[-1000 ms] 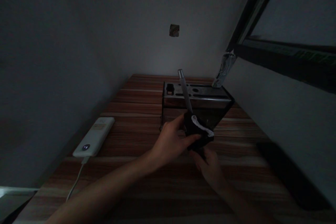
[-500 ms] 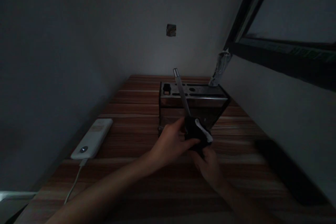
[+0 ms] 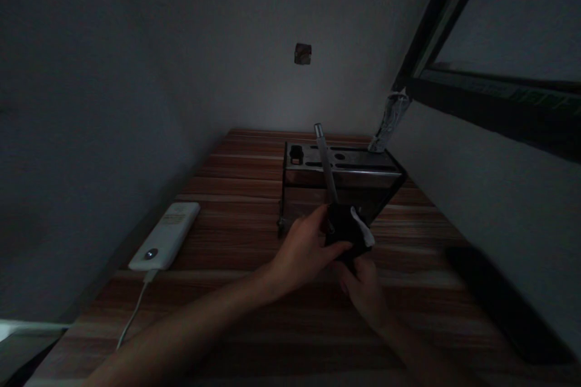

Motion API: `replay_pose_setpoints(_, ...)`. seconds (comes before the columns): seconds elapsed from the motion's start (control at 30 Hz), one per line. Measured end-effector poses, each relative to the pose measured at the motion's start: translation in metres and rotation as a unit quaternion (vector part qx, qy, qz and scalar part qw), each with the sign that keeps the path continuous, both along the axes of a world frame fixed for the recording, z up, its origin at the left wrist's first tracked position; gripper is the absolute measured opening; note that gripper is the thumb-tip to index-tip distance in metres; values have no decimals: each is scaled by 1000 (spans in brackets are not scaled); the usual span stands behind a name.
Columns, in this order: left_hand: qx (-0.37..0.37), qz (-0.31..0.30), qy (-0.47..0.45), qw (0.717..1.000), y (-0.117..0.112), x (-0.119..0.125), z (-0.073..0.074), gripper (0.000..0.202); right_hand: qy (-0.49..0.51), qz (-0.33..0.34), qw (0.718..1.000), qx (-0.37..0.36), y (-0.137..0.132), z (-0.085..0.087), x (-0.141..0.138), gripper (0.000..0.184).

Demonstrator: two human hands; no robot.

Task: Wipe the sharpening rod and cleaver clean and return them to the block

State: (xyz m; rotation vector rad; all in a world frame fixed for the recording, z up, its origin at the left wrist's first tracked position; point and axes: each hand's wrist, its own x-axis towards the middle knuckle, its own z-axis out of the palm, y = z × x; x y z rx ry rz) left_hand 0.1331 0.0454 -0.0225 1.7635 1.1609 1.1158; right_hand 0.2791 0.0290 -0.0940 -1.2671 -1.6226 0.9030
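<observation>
My left hand point(image 3: 305, 249) is closed on a dark, soft-looking black cloth point(image 3: 344, 231) with a white patch on its right side. A grey metal rod point(image 3: 325, 163) with a shiny tip sticks up and away out of this bundle, leaning slightly left. Just below, my right hand point(image 3: 367, 295) is closed at the bundle's lower end. What its fingers grip there is hidden by the dimness and the cloth. Behind the rod stands a metal rack point(image 3: 361, 173) with slots and holes in its top; the hands are on its near side.
A white power bank point(image 3: 169, 234) with a cable lies at the left on the wood-striped table point(image 3: 236, 184). To the right rests a long black object point(image 3: 503, 302), blurred. A plastic-wrapped post point(image 3: 389, 121) rises behind the rack, with walls around the table.
The whole view has shifted a little, so most things appear slightly further right. Both hands keep their hold, and the rod stands a bit more upright.
</observation>
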Motion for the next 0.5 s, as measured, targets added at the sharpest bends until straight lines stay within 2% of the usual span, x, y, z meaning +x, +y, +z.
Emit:
replay_pose_setpoints(0.2,24,10,-7,1000,0,-1,0,34,0,-6,1000,17,-1,4,-2,27)
replay_pose_setpoints(0.5,32,34,-61,997,4,-7,15,37,6,10,1000,10,-3,4,-4,31)
